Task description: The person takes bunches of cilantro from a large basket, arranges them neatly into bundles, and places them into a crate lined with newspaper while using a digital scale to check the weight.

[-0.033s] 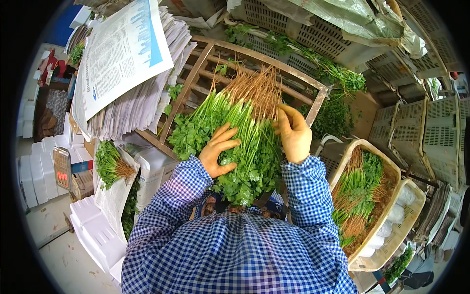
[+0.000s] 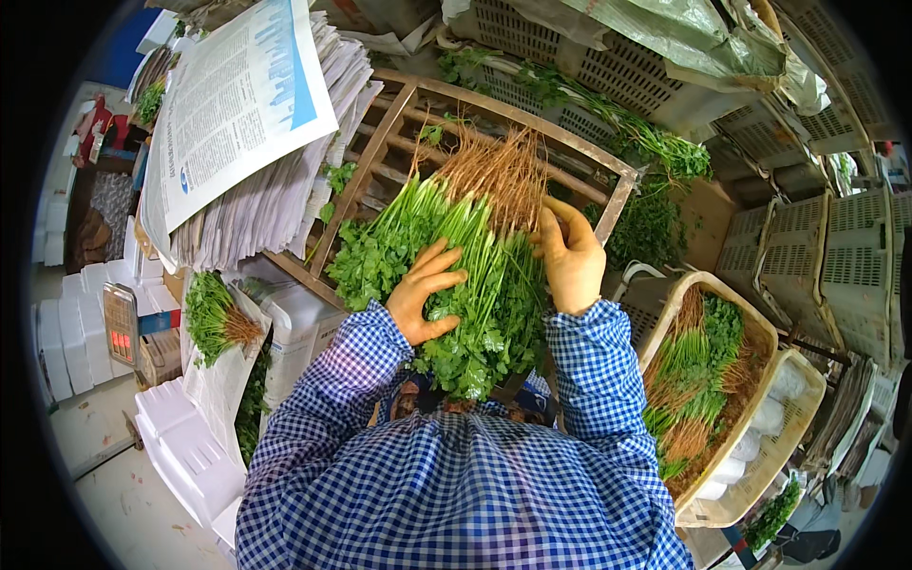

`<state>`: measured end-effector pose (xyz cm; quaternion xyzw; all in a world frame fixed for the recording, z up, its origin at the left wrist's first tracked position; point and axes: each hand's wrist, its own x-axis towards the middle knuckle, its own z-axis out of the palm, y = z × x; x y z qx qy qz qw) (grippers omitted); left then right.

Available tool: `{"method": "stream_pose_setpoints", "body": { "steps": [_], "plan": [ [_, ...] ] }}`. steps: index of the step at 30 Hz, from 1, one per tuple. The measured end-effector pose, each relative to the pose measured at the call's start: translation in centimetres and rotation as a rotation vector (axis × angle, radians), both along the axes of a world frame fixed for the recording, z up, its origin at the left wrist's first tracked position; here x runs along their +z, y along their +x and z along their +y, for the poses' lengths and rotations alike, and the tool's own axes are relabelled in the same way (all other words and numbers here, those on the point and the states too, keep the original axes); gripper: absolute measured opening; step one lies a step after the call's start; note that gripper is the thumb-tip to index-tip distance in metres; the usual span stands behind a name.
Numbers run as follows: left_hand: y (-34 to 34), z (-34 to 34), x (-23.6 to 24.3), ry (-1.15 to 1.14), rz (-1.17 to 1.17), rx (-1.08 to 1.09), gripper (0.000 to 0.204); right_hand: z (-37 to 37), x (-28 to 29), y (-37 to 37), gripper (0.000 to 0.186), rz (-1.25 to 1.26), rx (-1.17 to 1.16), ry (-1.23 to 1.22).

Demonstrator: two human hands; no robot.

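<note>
A wide heap of coriander (image 2: 484,275), with green leaves toward me and brown roots pointing away, lies on a rusty slatted metal frame (image 2: 385,142). My left hand (image 2: 423,294) rests on the stems and leaves at the heap's middle, fingers spread, holding nothing. At the heap's right edge, where pale stems meet roots, my right hand (image 2: 570,256) is closed in a pinch at the coriander. Its curled fingers partly hide what is between thumb and forefinger.
Left of the frame stands a tall stack of newspapers (image 2: 242,142). A small rooted bunch (image 2: 218,318) lies on paper near a digital scale (image 2: 122,323) and white foam trays (image 2: 190,446). At right is a crate of rooted greens (image 2: 698,370); plastic crates (image 2: 532,38) line the back.
</note>
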<state>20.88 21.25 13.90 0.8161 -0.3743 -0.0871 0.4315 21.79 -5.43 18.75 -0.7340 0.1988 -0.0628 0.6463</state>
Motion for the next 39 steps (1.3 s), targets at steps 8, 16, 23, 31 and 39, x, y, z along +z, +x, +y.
{"method": "stream_pose_setpoints", "body": {
  "steps": [8,16,23,31,39],
  "plan": [
    [-0.5,-1.3,2.3,0.308,-0.038,-0.041,0.065,0.8,-1.7,2.9,0.061,-0.163,0.346,-0.714],
    [-1.0,-3.7,4.0,0.526,-0.139,-0.120,0.059,0.0,0.0,3.3,0.045,-0.275,0.233,-0.663],
    [-0.9,-3.7,5.5,0.525,-0.109,-0.176,0.060,2.4,-1.8,4.8,0.039,-0.386,0.612,-0.889],
    [2.2,-1.3,8.4,0.357,-0.208,0.507,0.067,1.8,-1.1,4.5,0.042,-0.320,0.571,-0.918],
    [4.0,-1.4,3.8,0.525,-0.101,0.560,0.067,4.2,-1.2,6.3,0.049,-0.304,0.732,-0.866]
  ]
}}
